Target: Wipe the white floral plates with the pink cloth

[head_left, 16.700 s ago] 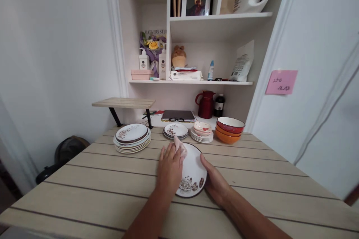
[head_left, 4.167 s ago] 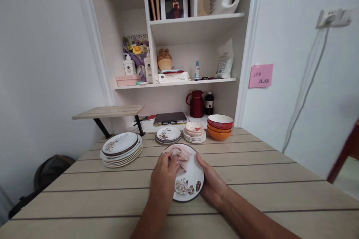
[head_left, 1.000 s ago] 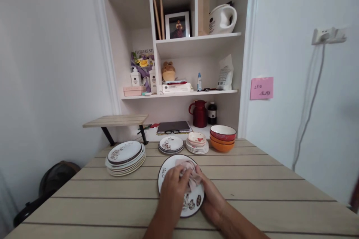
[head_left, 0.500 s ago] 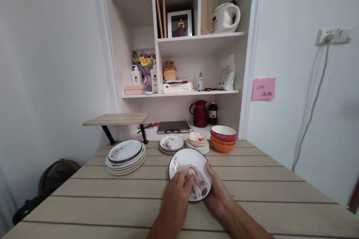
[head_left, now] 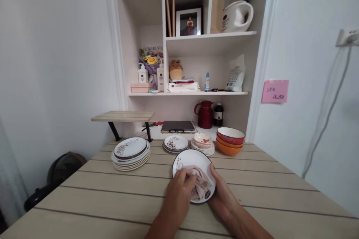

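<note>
A white plate with a dark rim and a brown floral pattern is tilted toward me over the near middle of the table. My right hand grips its right edge, thumb on the rim and the other fingers hidden underneath. Bunched in my left hand is a pale pink cloth, pressed against the plate's face. Just behind the plate sits a small stack of matching plates. Beside that stack are small pinkish dishes on a pile of white saucers.
At the left of the wooden table stands a tall stack of plates. Nested red and orange bowls stand at the back right. Behind are a small raised shelf, a laptop with glasses and a red jug.
The camera view has shifted, so the whole scene sits a little further right. Both hands keep their hold on the plate and the cloth, with little visible movement.
</note>
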`<state>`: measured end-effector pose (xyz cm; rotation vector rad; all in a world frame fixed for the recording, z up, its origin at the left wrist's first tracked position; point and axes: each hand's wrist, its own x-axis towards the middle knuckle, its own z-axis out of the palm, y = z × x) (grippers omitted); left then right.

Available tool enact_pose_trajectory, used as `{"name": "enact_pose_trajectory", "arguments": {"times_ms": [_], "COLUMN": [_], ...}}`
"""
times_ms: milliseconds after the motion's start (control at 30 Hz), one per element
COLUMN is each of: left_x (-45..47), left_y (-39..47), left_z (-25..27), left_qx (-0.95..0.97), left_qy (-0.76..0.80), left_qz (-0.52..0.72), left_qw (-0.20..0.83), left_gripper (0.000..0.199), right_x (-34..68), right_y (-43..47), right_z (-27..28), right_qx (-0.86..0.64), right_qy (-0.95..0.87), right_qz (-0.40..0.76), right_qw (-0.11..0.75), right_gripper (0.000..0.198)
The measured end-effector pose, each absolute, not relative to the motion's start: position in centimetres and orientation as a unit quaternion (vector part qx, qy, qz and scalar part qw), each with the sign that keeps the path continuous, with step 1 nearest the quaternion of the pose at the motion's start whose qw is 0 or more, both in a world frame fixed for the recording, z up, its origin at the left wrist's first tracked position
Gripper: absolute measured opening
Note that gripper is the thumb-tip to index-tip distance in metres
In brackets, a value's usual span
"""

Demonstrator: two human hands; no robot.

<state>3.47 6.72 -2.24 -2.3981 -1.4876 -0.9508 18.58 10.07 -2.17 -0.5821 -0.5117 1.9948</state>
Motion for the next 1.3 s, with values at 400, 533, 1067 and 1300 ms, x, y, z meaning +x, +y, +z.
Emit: {"name": "enact_pose_trajectory", "arguments": {"times_ms": [400,533,1067,1300], "left_x": [3.2,2.7,2.4,2.7], "left_y": [7.2,7.3,7.1,7.0], "left_z": [-2.3,-2.2,-2.1,-2.4], "left_qx": [-0.72,-0.729,-0.731,-0.744], "left_qy": [-0.578,-0.567,-0.555,-0.519], "left_qz": [-0.359,-0.356,-0.381,-0.402], "left_qw": [0.138,0.14,0.109,0.123], "left_gripper": [0.034,0.036,0.037,0.04], "right_x": [18.1,18.1,18.2,18.4], "right_y": [9.3,9.3,9.7,9.8], "right_z": [-1.5,-1.5,-1.9,-2.2], "right_qx": [-0.249,-0.252,-0.261,-0.256], "right_qy": [-0.201,-0.21,-0.21,-0.226], "right_qz": [0.813,0.803,0.803,0.805], "right_qw": [0.487,0.497,0.492,0.485], "right_gripper": [0.059,0.06,0.058,0.057]}}
